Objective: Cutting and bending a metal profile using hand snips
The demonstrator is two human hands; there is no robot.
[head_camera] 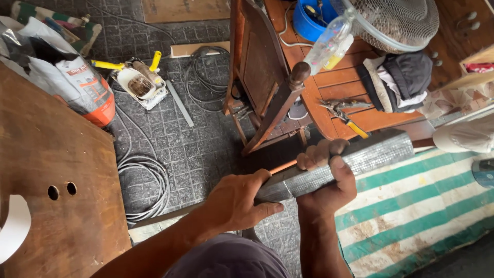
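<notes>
My right hand wraps around a long grey foam-like insulation sleeve that runs from the centre toward the upper right. My left hand grips the same sleeve at its lower left end, just beside the right hand. A thin copper-coloured tube shows behind the sleeve between the two hands. Both hands are closed around the sleeve.
A wooden chair stands ahead, with a wooden table behind it holding pliers, a plastic bottle, a blue tub and a fan grille. Coiled cable lies on the tiled floor. A wooden board is left, a green striped cloth right.
</notes>
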